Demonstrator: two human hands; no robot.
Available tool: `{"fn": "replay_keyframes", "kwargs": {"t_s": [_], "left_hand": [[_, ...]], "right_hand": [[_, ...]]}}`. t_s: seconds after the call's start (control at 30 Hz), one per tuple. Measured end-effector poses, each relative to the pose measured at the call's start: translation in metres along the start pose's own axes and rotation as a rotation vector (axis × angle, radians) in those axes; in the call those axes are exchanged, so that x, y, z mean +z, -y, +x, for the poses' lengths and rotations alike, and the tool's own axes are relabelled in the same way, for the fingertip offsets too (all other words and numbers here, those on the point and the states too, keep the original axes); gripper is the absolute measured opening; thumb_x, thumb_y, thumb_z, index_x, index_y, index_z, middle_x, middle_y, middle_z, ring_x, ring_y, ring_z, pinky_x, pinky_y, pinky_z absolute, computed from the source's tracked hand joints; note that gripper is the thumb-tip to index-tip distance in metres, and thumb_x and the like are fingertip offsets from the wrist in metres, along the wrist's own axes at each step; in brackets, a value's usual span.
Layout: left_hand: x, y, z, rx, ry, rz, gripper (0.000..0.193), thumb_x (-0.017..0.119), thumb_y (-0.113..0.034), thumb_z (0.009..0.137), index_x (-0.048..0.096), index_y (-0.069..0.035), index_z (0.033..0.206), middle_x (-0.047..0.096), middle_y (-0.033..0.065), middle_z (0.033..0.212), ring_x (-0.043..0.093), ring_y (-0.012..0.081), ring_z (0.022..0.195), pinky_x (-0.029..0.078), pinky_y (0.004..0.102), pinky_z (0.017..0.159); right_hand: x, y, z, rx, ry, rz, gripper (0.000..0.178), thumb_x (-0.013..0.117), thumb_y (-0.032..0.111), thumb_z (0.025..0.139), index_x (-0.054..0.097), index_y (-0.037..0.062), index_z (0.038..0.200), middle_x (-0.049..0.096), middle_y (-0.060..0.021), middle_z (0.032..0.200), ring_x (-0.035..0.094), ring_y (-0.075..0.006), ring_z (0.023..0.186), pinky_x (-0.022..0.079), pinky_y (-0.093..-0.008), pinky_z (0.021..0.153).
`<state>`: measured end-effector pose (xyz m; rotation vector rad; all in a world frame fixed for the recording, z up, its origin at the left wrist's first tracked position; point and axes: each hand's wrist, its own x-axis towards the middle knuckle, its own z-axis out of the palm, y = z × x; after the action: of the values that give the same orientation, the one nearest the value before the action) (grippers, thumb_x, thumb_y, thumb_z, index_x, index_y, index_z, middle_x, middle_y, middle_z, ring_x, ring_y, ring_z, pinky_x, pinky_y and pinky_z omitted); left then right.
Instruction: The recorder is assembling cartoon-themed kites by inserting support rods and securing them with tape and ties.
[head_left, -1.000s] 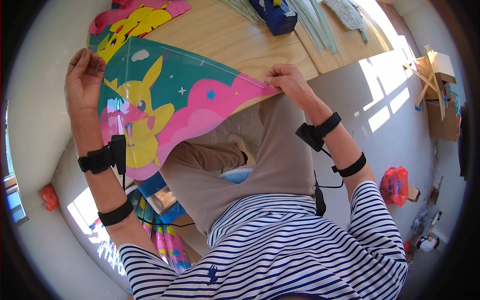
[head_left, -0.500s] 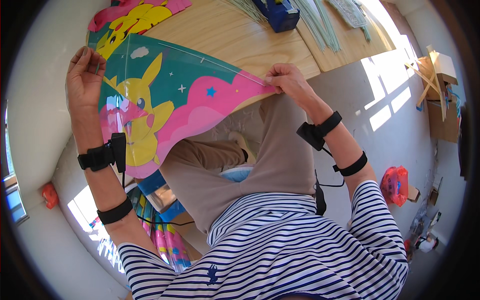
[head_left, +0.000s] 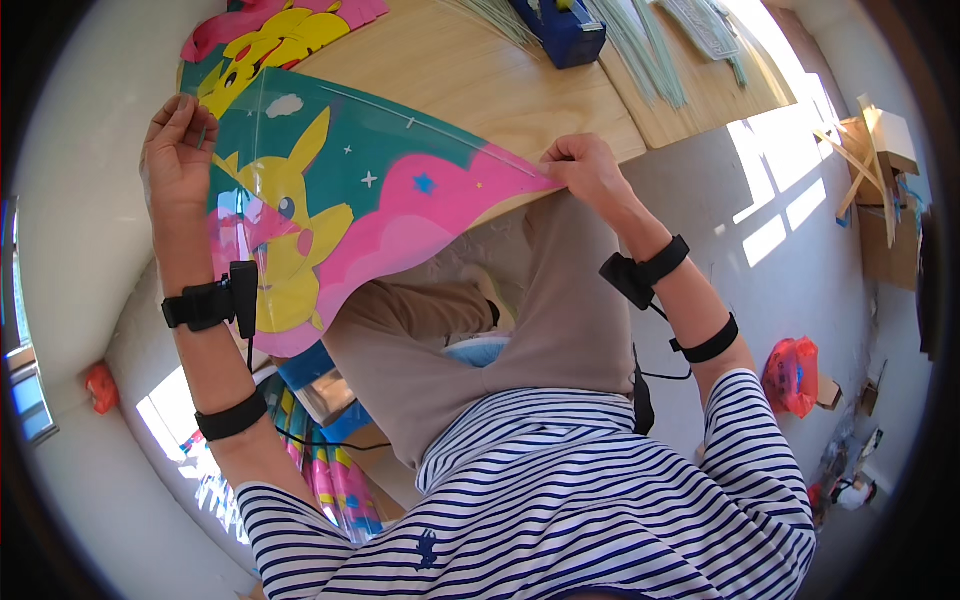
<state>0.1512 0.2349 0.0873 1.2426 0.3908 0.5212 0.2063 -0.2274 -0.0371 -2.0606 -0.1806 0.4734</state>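
A thin printed kite sail [head_left: 400, 215], green and pink with a yellow cartoon animal, spreads over the table's front edge and hangs toward my knees. A slim pale rod [head_left: 440, 130] runs along its upper right edge. At the sail's pointed right corner, my right hand [head_left: 590, 175] pinches the sheet near the end of the rod. My left hand [head_left: 180, 150] is raised beside the sail's left side, its fingers curled together. What those fingers hold cannot be made out. The lower left part of the sail looks glossy and folded over itself.
Another printed kite sail [head_left: 285, 40] lies at the far left of the wooden table [head_left: 480, 80]. Beyond are a blue tool or holder [head_left: 560, 35] and bundled thin rods [head_left: 645, 60]. Rolled colourful sheets [head_left: 345, 490] sit low left. A red bag [head_left: 792, 375] and cardboard boxes [head_left: 890, 240] stand right.
Both hands and the kite sail shift very slightly rightward in the picture, along with the table. The right hand's pinch on the corner stays; the left fingers remain curled.
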Motion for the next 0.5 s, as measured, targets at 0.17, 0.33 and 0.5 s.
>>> {"fn": "replay_keyframes", "kwargs": {"t_s": [0.17, 0.33, 0.5], "left_hand": [[0.012, 0.008, 0.000, 0.040, -0.149, 0.106, 0.019, 0.070, 0.002, 0.086, 0.064, -0.002, 0.104, 0.068, 0.0080, 0.093, 0.066, 0.0173, 0.083, 0.055, 0.0347, 0.080], [0.011, 0.025, 0.007, -0.006, -0.141, 0.092, 0.019, 0.070, 0.003, 0.085, 0.063, -0.002, 0.102, 0.068, 0.0084, 0.091, 0.067, 0.0180, 0.083, 0.056, 0.0329, 0.077], [-0.009, 0.035, 0.017, -0.055, -0.095, 0.014, 0.016, 0.069, 0.004, 0.086, 0.061, -0.003, 0.099, 0.068, 0.0106, 0.089, 0.067, 0.0191, 0.075, 0.058, 0.0330, 0.067]], "right_hand": [[0.003, 0.000, -0.008, 0.007, -0.009, 0.081, 0.010, 0.072, 0.007, 0.077, 0.068, -0.0016, 0.080, 0.062, -0.0052, 0.067, 0.055, -0.0111, 0.065, 0.043, -0.0297, 0.060], [0.000, 0.005, -0.025, 0.050, 0.040, 0.241, 0.004, 0.069, 0.002, 0.078, 0.066, 0.0003, 0.079, 0.058, 0.0018, 0.067, 0.049, -0.0056, 0.064, 0.039, -0.0237, 0.058], [-0.008, -0.002, -0.039, 0.122, 0.035, 0.283, 0.003, 0.065, -0.002, 0.080, 0.064, 0.0002, 0.078, 0.055, 0.0030, 0.066, 0.047, -0.0044, 0.063, 0.037, -0.0220, 0.058]]}}
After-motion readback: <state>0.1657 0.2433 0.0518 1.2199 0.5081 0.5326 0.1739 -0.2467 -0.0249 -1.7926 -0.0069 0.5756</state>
